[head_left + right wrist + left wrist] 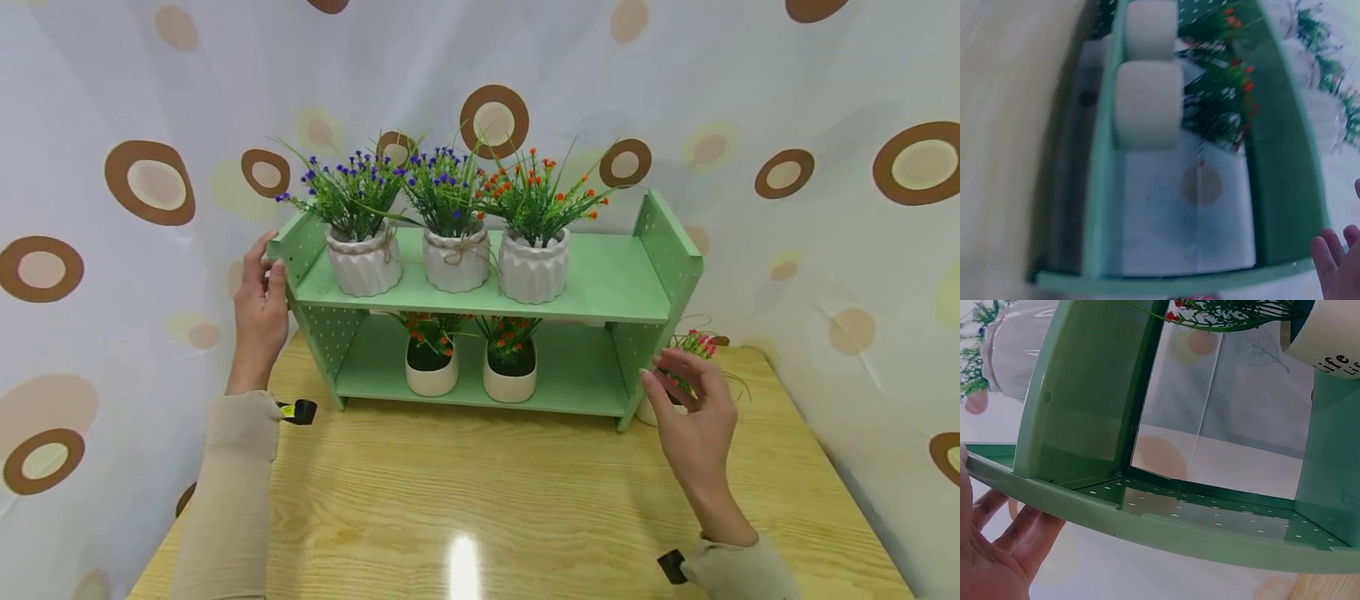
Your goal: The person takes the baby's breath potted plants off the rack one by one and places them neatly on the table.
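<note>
A light green two-tier shelf (607, 271) stands on the table. My left hand (261, 321) holds the front edge of its left side panel near the top; in the left wrist view its fingers (1029, 544) lie along the panel's outer face. Beside the lower right side, my right hand (697, 425) is held with loosely bent fingers and nothing between them. It partly hides a potted plant with pink flowers (701, 340). On the top tier are two purple-flowered plants (365, 262) (456, 262) and an orange-flowered plant (534, 267) in white ribbed pots.
Two red-flowered plants in cream pots (431, 375) (510, 379) stand on the lower tier. The wood-grain table (450, 475) extends in front of the shelf. Behind hangs a white curtain with brown circles (555, 50).
</note>
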Motion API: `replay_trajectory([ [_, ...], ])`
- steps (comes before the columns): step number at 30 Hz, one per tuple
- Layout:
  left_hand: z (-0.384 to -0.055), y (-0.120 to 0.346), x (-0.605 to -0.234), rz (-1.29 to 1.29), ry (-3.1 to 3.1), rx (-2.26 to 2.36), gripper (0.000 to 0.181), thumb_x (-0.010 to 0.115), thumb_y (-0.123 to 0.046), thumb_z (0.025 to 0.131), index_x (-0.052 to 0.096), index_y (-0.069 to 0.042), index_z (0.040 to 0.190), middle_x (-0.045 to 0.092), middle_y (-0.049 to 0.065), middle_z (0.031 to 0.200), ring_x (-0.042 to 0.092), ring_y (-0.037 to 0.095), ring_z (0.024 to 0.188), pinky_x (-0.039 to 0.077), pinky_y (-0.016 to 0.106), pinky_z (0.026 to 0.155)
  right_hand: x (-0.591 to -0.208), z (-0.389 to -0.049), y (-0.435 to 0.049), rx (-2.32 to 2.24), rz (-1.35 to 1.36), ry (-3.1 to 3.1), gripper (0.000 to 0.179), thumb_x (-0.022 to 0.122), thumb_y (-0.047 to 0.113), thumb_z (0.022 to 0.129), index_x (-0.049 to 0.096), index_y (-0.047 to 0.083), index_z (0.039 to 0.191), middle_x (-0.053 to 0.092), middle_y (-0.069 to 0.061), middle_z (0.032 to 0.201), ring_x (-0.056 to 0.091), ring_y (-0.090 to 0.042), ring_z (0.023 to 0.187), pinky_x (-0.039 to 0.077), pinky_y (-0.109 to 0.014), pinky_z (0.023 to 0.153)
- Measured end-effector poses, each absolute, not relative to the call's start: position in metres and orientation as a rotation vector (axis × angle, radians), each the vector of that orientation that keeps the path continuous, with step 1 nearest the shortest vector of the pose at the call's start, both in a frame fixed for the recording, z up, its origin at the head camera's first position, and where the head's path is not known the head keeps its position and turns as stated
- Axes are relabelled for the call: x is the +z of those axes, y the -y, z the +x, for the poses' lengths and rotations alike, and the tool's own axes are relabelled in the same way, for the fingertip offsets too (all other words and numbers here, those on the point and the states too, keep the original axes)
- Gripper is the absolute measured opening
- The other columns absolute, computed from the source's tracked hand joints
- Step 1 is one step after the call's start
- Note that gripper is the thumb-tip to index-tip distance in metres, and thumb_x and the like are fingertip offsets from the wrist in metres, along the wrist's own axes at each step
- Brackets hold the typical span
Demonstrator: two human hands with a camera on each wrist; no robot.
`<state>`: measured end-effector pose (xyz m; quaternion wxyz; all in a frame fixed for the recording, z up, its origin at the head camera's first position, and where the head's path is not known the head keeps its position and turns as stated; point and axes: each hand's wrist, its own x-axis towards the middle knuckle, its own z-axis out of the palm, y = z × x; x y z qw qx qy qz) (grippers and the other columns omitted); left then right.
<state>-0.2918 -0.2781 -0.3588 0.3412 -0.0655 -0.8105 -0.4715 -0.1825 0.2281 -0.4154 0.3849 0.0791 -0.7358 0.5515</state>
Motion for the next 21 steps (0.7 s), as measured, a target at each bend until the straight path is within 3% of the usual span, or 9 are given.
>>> replay_trajectory([
  [7, -0.291, 0.278, -0.358, -0.172, 2.104, -1.242, 0.047, 0.039, -0.035, 0.113, 0.036, -0.037, 0.160, 0.061, 0.016, 0.128, 0.051, 0.010, 0.094, 0.040, 0.024, 0.079, -0.371, -0.207, -0.193, 1.502, 0.408, 1.883, 0.049, 0.073, -0.007, 0.091, 0.057, -0.005, 0.137, 0.061, -0.011, 0.131, 0.064, -0.016, 0.120, 0.053, -0.022, 0.099],
  [15, -0.292, 0.279, -0.357, -0.169, 2.102, -1.253, 0.047, 0.039, -0.034, 0.113, 0.036, -0.034, 0.160, 0.060, 0.015, 0.127, 0.050, 0.009, 0.093, 0.041, 0.023, 0.078, -0.334, -0.250, -0.157, 1.533, 0.458, 2.045, 0.068, 0.075, 0.013, 0.096, 0.042, 0.007, 0.155, 0.043, -0.010, 0.155, 0.047, -0.028, 0.143, 0.040, -0.037, 0.119],
  [21, -0.291, 0.277, -0.358, -0.166, 2.107, -1.257, 0.047, 0.039, -0.035, 0.113, 0.037, -0.036, 0.160, 0.059, 0.012, 0.125, 0.050, 0.011, 0.093, 0.040, 0.024, 0.078, -0.324, -0.274, -0.143, 1.490, 0.420, 2.190, 0.081, 0.077, 0.023, 0.095, 0.032, 0.006, 0.160, 0.036, -0.016, 0.161, 0.040, -0.035, 0.148, 0.035, -0.049, 0.121],
])
